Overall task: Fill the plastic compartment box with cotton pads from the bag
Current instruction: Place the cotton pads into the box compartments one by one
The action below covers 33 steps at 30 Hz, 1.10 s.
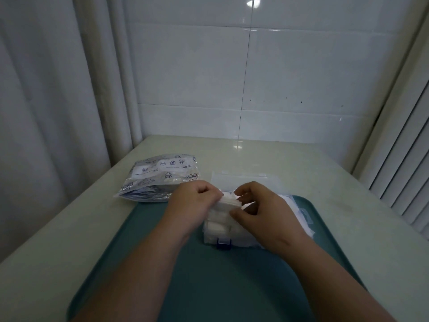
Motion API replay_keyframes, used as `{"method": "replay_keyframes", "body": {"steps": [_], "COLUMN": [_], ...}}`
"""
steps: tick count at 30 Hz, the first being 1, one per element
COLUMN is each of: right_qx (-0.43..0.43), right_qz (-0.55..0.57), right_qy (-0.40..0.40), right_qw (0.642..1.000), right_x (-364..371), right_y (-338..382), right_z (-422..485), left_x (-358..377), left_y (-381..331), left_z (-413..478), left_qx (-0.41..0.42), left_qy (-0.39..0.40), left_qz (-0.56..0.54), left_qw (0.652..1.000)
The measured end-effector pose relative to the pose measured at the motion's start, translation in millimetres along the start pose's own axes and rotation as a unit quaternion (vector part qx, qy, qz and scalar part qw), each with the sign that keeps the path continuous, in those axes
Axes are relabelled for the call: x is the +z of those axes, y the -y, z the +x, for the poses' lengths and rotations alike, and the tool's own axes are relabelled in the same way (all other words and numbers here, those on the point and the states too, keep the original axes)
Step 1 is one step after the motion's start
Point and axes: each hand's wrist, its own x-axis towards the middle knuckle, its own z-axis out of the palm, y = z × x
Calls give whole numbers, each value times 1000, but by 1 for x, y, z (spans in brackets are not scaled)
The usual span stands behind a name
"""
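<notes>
While both forearms reach in from the near edge, they cross a teal tray [162, 263] that lies flat on the pale bench [69, 228].

Plastic compartment box [220, 238]: clear, sits on the tray's far half. Blue latch [224, 244] on its near wall. White pads already show in the near compartments. How many compartments are filled: cannot tell, the hands cover the rest.

Left hand [192, 203]: fingers [206, 190] curled, gripping the left side of a stack of cotton pads [228, 202] held just above the box.

Right hand [260, 210]: thumb on the near right corner of the same stack, fingers bent over its far edge, pinching it. The stack sits between the two hands, both touching it.

White sheets [301, 219] spread on the tray just right of the box, under the right wrist. A clear tab lies on them.

Box lid [243, 178]: clear, swung open and lying back beyond the hands.

Bag [160, 180]: clear zip type, left of the lid, on the bench just off the tray's far left corner. Blue shell drawings. White label panel reads "Content", upside down to this view. A second word beside it looks like "Date", not sure.

Behind: white tiled wall [255, 77]. Pale curtain [46, 89] to the left, slatted white panel [406, 170] to the right.
</notes>
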Motion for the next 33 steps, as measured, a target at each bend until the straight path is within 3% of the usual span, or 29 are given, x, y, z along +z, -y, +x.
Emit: {"method": "replay_keyframes", "body": {"steps": [5, 10, 15, 24, 33], "right_qx": [4, 49, 64, 30, 29], "right_qz": [-29, 106, 168, 97, 73], "right_qy": [-2, -70, -64, -47, -56], "right_qw": [1000, 991, 982, 994, 995], "right_x": [-3, -10, -10, -10, -28], "right_y": [-2, -3, 1, -5, 11], "right_z": [1, 4, 2, 5, 40], "left_x": [1, 2, 8, 7, 4], "left_y": [-1, -6, -2, -8, -30], "left_z": [-2, -3, -3, 0, 32], "left_qx": [-23, -26, -13, 53, -4], "left_qy": [2, -9, -7, 7, 47], "left_qz": [-1, -114, -111, 26, -100], "left_qw": [1000, 993, 994, 998, 994]}}
